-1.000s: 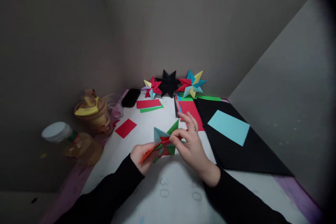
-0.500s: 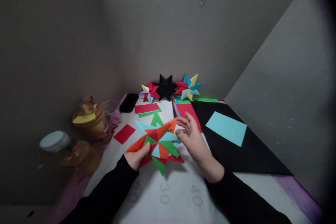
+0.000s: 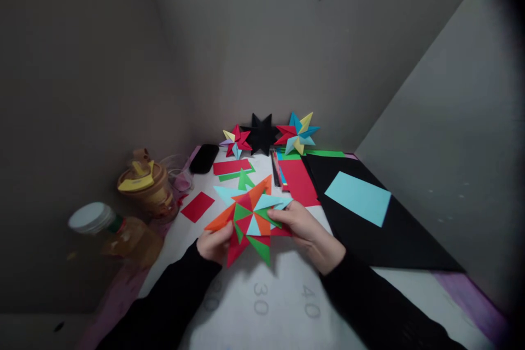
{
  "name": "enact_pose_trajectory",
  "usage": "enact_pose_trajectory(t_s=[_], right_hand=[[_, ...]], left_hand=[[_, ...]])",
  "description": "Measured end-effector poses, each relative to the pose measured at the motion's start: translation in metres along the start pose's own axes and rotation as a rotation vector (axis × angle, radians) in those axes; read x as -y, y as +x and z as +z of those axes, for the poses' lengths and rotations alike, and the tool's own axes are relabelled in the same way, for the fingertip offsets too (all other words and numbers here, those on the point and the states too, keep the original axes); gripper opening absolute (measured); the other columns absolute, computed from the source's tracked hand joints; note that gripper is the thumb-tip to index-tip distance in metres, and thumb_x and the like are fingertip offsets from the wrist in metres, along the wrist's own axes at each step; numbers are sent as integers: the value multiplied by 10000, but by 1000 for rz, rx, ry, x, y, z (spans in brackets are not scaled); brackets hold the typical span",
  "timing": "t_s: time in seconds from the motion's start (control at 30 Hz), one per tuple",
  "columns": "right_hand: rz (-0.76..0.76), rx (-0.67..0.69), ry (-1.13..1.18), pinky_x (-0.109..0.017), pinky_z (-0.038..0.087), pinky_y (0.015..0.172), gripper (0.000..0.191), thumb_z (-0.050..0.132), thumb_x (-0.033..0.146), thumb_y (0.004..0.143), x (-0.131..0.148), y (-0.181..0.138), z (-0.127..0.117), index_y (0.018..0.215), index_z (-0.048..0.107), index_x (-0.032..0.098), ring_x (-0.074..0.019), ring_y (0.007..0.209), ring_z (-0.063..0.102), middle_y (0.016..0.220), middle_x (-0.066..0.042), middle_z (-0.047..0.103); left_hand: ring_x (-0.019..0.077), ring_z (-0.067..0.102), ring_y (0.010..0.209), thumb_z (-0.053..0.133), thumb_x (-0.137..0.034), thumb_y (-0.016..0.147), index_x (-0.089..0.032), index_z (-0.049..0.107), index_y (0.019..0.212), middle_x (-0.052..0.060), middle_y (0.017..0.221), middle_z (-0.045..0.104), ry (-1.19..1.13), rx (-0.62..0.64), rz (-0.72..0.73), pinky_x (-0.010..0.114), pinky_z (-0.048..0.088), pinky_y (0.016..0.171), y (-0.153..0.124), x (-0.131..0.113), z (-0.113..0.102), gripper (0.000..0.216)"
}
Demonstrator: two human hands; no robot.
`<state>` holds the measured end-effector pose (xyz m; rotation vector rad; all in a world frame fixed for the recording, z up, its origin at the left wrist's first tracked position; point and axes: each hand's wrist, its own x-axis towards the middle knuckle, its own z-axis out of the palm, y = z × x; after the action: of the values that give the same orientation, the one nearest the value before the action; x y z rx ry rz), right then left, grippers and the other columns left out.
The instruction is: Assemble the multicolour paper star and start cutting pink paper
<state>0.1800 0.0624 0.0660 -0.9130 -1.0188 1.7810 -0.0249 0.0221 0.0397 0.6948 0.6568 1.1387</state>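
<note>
I hold a folded paper star [image 3: 251, 217] of orange, red, green and light blue points, face up above the white mat [image 3: 270, 301]. My left hand [image 3: 213, 243] grips its lower left edge, fingers closed under an orange point. On the star's right side my right hand [image 3: 305, 227] pinches a red and blue point. Both sleeves are black.
Three finished stars lean on the back wall: a red and yellow one [image 3: 237, 141], a black one [image 3: 261, 133], a blue, red and yellow one [image 3: 298, 132]. Red [image 3: 197, 206], green and blue [image 3: 357, 198] paper pieces lie around. A black sheet [image 3: 394, 240] lies right. A bottle [image 3: 118, 232], jar [image 3: 143, 186] and phone [image 3: 204, 158] stand left.
The star, seen edge-on a second ago, has turned face up. My right hand, open beside it half a second ago, has closed on its right side.
</note>
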Motion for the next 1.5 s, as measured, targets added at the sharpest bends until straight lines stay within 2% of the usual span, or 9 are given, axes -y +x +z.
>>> enact_pose_trajectory(t_s=[0.13, 0.27, 0.37, 0.63, 1.0, 1.13, 1.3, 1.43, 1.5], right_hand=[[-43, 50, -171, -374, 481, 869, 314, 772, 267, 646, 17, 1, -21, 936, 709, 161, -233, 923, 659, 999, -82, 716], [-12, 200, -372, -350, 490, 784, 253, 728, 257, 692, 24, -5, -25, 921, 698, 153, -214, 853, 651, 909, -67, 711], [13, 259, -472, -325, 486, 724, 218, 705, 250, 705, 21, -6, -22, 898, 694, 149, -195, 792, 635, 860, -51, 700], [66, 287, -396, -321, 467, 750, 256, 708, 238, 689, 18, -3, -21, 928, 674, 153, -178, 786, 621, 859, -37, 685], [55, 260, -403, -252, 413, 622, 207, 715, 224, 656, 16, -3, -16, 824, 617, 153, -130, 669, 560, 735, 10, 619], [54, 249, -367, -261, 420, 645, 230, 718, 216, 655, 16, -2, -20, 848, 605, 160, -139, 705, 573, 777, 1, 627], [97, 218, -369, -240, 408, 597, 300, 727, 186, 636, 10, 3, -30, 894, 575, 181, -117, 643, 560, 724, 33, 594], [138, 266, -461, -223, 397, 546, 323, 710, 161, 638, 0, 5, -32, 922, 557, 181, -107, 604, 538, 706, 38, 572], [140, 311, -494, -211, 386, 519, 326, 696, 149, 643, -3, 4, -30, 936, 555, 183, -102, 587, 525, 690, 44, 558]], left_hand=[[323, 601, 1111, 780, -496, 609, -183, 642, 1166, 131, 1191, 658, -47, 100, -47, 384, 521, 871, 2, -11, -6, 654], [325, 660, 1000, 815, -338, 624, -145, 716, 1010, 111, 962, 746, 178, 47, -51, 423, 511, 895, 4, -7, -1, 442], [338, 668, 976, 789, -350, 661, -121, 743, 939, 104, 901, 758, 314, 17, -33, 463, 476, 949, 2, -2, 6, 363], [351, 666, 978, 775, -365, 665, -137, 748, 944, 89, 968, 749, 260, -84, -14, 486, 491, 940, -1, 3, 14, 362], [310, 693, 899, 718, -437, 700, -163, 755, 839, 42, 881, 764, 421, -223, -2, 421, 544, 850, -1, 7, 8, 309], [284, 703, 777, 761, -451, 653, -129, 727, 977, 78, 835, 759, 376, -216, -10, 398, 557, 766, 4, 8, -3, 458], [189, 681, 756, 853, -398, 538, -144, 489, 1307, 86, 925, 715, 377, -226, 79, 275, 519, 683, 14, -7, -28, 887], [184, 669, 730, 881, -351, 489, -112, 229, 1433, 67, 837, 712, 569, -13, -156, 293, 505, 687, 14, -4, -36, 1173], [229, 676, 859, 885, -343, 484, -90, 132, 1452, 125, 968, 704, 575, -26, -204, 334, 512, 766, 12, 4, -35, 1253]])
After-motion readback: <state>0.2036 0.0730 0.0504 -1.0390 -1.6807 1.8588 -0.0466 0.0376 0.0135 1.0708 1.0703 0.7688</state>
